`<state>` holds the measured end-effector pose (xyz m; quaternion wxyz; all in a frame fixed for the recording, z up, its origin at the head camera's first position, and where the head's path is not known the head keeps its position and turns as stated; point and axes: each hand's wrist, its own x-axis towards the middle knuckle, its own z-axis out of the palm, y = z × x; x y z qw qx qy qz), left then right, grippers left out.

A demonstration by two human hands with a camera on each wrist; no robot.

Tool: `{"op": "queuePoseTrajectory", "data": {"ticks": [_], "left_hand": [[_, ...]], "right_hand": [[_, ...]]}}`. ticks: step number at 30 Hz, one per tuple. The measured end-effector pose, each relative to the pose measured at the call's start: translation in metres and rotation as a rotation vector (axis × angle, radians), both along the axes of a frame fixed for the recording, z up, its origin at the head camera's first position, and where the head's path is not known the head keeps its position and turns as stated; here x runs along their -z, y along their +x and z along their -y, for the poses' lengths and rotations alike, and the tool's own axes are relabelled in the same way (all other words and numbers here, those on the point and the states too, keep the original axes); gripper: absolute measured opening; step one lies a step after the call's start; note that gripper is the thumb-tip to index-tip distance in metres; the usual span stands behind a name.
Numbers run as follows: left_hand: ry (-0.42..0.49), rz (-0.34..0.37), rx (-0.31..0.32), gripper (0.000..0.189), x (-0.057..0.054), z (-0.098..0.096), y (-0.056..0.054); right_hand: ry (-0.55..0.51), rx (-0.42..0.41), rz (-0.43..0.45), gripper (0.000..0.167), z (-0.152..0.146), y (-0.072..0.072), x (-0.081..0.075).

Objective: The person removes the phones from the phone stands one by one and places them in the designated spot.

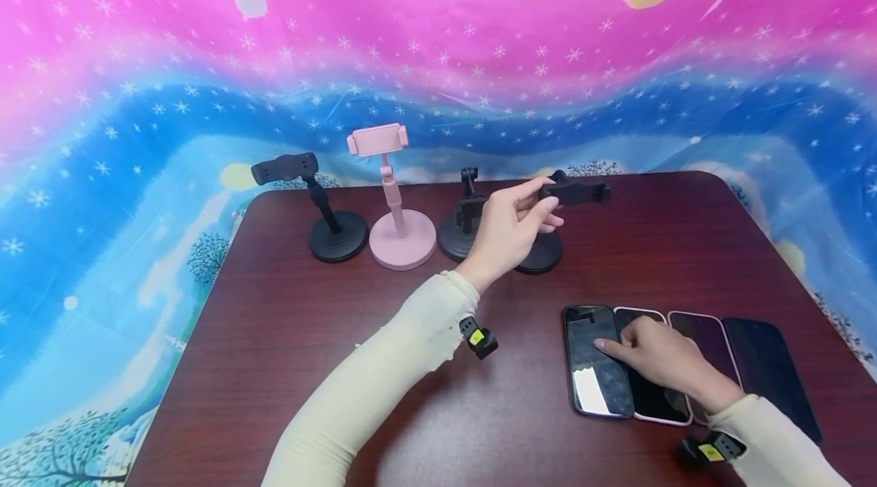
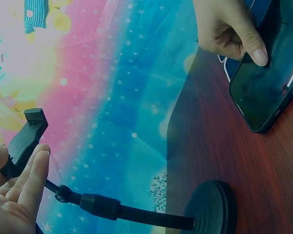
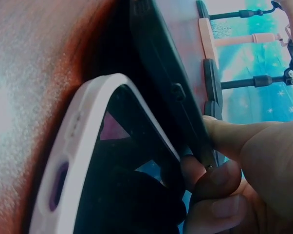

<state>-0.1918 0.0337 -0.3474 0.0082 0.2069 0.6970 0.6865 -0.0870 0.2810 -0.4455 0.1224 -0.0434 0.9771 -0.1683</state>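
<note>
My left hand (image 1: 503, 232) grips the clamp (image 1: 578, 192) of the rightmost black phone stand, thumb in front and fingers behind. That stand's round base (image 2: 214, 209) rests on the table, partly hidden by the hand in the head view. My right hand (image 1: 661, 354) pinches the right edge of the leftmost phone (image 1: 592, 373), which has a black case, with the thumb over its screen. In the right wrist view this black-cased phone (image 3: 171, 73) is tilted beside a phone with a pale pink case (image 3: 83, 126).
A black phone stand (image 1: 337, 236), a pink phone stand (image 1: 403, 240) and another black stand (image 1: 454, 240) line the back of the table. Right of the right hand lie a pink-edged phone (image 1: 702, 331) and a dark phone (image 1: 767, 365). A printed cloth (image 1: 425, 53) hangs behind.
</note>
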Motion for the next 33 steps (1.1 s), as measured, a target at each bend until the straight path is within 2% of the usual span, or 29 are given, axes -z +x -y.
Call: {"op": "queuePoseTrajectory", "data": {"ticks": [24,33], "left_hand": [[0.028,0.015,0.005,0.041,0.002,-0.0006,-0.0006],[0.027,0.02,0.003,0.041,0.0015,-0.0004,-0.0005]], "right_hand": [[0.005,-0.011,0.04,0.061,-0.0004,-0.0019,0.0008],[0.017,-0.032,-0.02,0.059,-0.0005,-0.003,0.0023]]}}
